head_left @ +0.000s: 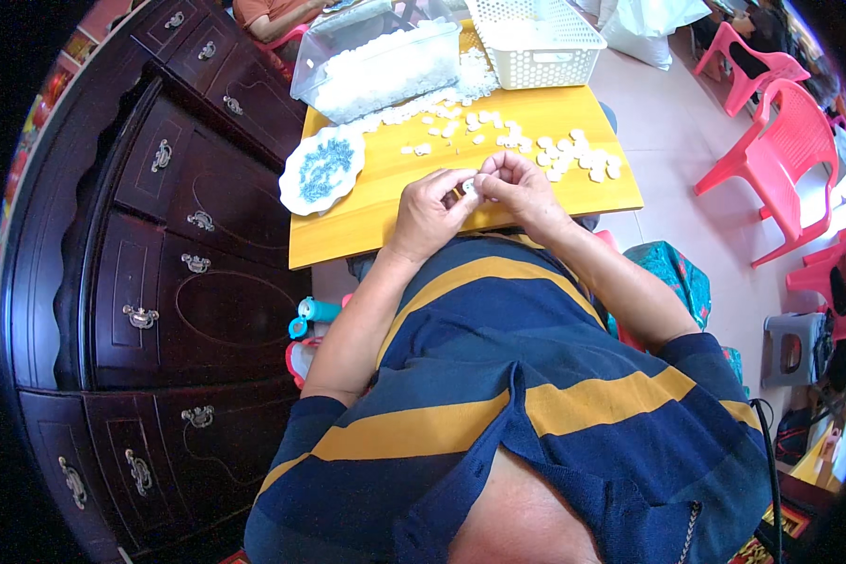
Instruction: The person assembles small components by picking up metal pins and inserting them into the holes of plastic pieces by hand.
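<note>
Both hands are brought together above the near edge of the yellow table (376, 211). A small white piece (468, 187) is pinched between the fingers of the left hand (430, 211) and the right hand (517, 188); the fingers of both hands are closed on it, and its exact shape cannot be made out.

More small white pieces (573, 155) are scattered loosely over the far and right part of the table, well apart from the hands. A scalloped white dish (296, 193) filled with small blue parts (327, 164) is placed at the left edge of the table, near the left hand. A clear plastic box (376, 56) holding white pieces is set at the far left, and a white lattice basket (536, 42) stands beside it at the far edge.

A dark wooden cabinet (160, 235) is located left of the table. Pink plastic chairs (780, 150) are seen on the floor to the right.
</note>
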Demonstrator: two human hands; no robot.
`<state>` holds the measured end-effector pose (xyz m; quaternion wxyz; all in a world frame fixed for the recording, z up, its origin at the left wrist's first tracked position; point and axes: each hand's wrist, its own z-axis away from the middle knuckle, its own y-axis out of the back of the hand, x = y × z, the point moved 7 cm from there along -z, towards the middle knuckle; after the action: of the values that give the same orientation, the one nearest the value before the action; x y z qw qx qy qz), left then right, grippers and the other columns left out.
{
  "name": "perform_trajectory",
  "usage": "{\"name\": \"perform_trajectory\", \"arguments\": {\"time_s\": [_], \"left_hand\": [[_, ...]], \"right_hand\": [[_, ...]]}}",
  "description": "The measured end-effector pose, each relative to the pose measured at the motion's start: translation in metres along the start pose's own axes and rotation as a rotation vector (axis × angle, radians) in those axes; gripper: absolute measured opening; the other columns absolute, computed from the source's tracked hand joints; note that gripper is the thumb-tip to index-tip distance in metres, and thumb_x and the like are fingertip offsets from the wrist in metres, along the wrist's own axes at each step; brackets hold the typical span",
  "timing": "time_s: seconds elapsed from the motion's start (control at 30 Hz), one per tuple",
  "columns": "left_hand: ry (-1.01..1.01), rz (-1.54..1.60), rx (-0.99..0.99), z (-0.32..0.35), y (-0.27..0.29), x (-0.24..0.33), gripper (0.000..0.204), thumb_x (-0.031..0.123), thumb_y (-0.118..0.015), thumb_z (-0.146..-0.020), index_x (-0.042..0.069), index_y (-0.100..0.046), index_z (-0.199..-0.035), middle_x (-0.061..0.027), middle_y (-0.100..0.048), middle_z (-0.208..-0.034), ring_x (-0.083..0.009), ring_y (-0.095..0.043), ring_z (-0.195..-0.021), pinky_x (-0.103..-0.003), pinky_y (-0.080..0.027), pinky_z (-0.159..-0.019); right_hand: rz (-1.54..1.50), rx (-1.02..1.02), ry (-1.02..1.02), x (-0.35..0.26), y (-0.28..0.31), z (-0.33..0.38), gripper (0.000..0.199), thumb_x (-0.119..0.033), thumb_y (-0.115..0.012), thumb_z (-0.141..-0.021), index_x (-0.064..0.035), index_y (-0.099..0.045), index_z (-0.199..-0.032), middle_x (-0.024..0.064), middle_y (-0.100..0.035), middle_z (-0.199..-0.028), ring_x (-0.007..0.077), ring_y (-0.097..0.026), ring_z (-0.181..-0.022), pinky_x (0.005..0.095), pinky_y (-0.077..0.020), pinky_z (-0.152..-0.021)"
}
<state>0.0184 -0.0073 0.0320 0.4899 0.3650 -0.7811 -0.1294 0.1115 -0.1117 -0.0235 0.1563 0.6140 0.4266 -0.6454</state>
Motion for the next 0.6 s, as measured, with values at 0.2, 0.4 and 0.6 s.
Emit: {"name": "perform_trajectory", "arguments": {"time_s": [0.2,0.4,0.6], "left_hand": [[0.088,-0.073,0.057,-0.001,0.015,-0.034,0.022,0.005,-0.075,-0.082,0.002,-0.074,-0.104,-0.0077,-0.072,-0.085,-0.0094,-0.061,-0.06,-0.026,-0.05,-0.058],[0.159,-0.15,0.149,-0.003,0.03,-0.052,0.016,0.008,-0.072,-0.085,0.002,-0.075,-0.099,-0.0068,-0.073,-0.078,-0.008,-0.06,-0.059,-0.025,-0.049,-0.057],[0.188,-0.13,0.142,0.0,0.028,-0.052,0.015,0.01,-0.072,-0.086,0.002,-0.075,-0.098,-0.0045,-0.072,-0.074,-0.0058,-0.057,-0.058,-0.024,-0.047,-0.057]], "right_hand": [[0.977,0.174,0.223,-0.058,0.034,0.007,0.015,-0.019,-0.068,-0.088,-0.0043,-0.069,-0.092,0.0106,-0.071,-0.082,0.021,-0.069,-0.074,0.0347,-0.0545,-0.069],[1.441,0.27,0.332,-0.063,0.061,0.004,0.011,-0.016,-0.064,-0.084,-0.0076,-0.071,-0.085,0.0139,-0.071,-0.085,0.0344,-0.069,-0.081,0.0448,-0.0547,-0.073],[1.501,0.305,0.35,-0.06,0.069,0.002,0.009,-0.015,-0.064,-0.084,-0.0091,-0.07,-0.086,0.0118,-0.07,-0.086,0.0314,-0.068,-0.087,0.0427,-0.0548,-0.076]]}}
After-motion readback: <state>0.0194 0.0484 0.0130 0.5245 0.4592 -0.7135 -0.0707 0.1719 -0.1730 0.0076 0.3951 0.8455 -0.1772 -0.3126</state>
